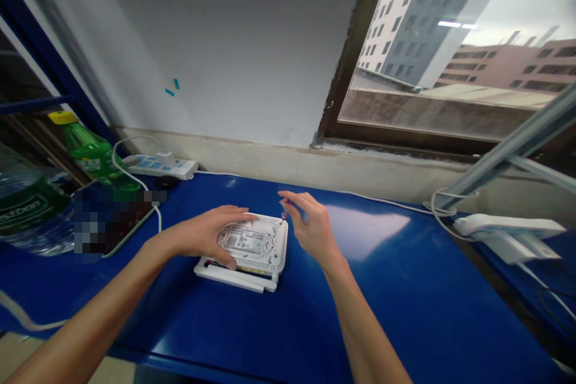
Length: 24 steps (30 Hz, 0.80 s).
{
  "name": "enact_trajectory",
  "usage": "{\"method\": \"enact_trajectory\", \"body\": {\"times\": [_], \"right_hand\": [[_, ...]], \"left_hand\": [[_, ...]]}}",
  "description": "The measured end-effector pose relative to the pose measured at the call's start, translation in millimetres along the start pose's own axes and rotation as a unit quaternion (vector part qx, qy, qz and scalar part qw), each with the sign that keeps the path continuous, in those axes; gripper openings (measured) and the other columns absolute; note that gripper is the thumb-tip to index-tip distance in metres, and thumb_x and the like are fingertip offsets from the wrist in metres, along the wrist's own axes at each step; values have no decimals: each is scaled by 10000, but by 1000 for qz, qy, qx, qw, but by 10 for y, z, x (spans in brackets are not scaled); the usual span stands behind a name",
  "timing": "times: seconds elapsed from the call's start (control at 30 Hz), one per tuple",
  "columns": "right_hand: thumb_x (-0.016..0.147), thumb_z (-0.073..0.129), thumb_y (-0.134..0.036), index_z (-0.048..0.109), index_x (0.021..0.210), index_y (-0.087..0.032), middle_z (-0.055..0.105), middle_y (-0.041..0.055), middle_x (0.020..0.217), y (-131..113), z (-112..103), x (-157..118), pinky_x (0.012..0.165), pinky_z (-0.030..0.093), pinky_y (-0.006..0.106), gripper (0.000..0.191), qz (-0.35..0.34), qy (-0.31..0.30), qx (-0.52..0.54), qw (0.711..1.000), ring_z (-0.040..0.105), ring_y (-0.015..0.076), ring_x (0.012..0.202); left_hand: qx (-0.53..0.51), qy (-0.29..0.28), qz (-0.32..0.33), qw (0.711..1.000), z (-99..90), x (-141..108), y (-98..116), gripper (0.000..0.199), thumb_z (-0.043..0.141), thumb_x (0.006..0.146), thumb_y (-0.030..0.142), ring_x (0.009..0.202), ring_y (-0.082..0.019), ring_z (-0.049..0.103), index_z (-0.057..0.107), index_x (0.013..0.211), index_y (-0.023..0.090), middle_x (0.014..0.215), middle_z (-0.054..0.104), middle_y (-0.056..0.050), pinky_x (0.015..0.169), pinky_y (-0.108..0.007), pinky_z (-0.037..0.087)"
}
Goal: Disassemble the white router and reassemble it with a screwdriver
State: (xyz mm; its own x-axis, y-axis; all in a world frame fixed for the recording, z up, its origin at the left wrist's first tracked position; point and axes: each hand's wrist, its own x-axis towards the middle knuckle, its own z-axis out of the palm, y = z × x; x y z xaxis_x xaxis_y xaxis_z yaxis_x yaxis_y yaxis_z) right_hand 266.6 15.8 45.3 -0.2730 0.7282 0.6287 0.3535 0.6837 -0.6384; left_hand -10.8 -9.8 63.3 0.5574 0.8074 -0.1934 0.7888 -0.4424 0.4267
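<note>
A white router (pixel 252 245) lies upside down in the middle of the blue table (pixel 387 288), its perforated underside and label facing up. Its white antennas (pixel 234 278) fold flat along the near edge. My left hand (pixel 202 234) spreads across the router's left half, with the thumb near the front edge and the fingers over the back. My right hand (pixel 310 225) pinches a small screwdriver (pixel 285 212) just above the router's far right corner. The tool is partly hidden by my fingers, and its tip is hard to make out.
A green bottle (pixel 92 153), a large water bottle (pixel 31 210) and a pixelated flat device (pixel 112 219) stand at the left. Behind them is a power strip (pixel 159 166) with white cables. A white plug unit (pixel 508 237) and a metal rail (pixel 508 147) are at the right, below a window.
</note>
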Motion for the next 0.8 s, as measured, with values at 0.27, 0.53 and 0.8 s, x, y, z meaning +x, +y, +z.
{"method": "enact_trajectory", "body": {"times": [0.27, 0.53, 0.8], "right_hand": [[1005, 513, -190, 588, 1315, -200, 657, 103, 1091, -76, 94, -27, 854, 542, 340, 319, 27, -10, -73, 997, 666, 197, 926], [982, 454, -91, 559, 1218, -194, 723, 83, 1022, -185, 2, 108, 765, 516, 284, 278, 43, -163, -75, 983, 691, 173, 884], [978, 531, -129, 584, 1173, -146, 743, 116, 922, -392, 195, 46, 648, 443, 299, 202, 126, -66, -279, 950, 708, 234, 793]], "left_hand": [[-23, 20, 23, 999, 82, -13, -109, 1004, 807, 686, 679, 1501, -368, 293, 382, 1546, 383, 1638, 345, -76, 1210, -547, 252], [-42, 24, 24, 999, 62, -15, -77, 1002, 847, 665, 630, 1500, -378, 286, 419, 1532, 369, 1628, 362, -77, 1205, -544, 261], [-58, 40, 44, 997, 99, -30, -118, 999, 840, 674, 635, 1499, -364, 284, 417, 1535, 356, 1617, 375, -79, 1216, -533, 240]]}}
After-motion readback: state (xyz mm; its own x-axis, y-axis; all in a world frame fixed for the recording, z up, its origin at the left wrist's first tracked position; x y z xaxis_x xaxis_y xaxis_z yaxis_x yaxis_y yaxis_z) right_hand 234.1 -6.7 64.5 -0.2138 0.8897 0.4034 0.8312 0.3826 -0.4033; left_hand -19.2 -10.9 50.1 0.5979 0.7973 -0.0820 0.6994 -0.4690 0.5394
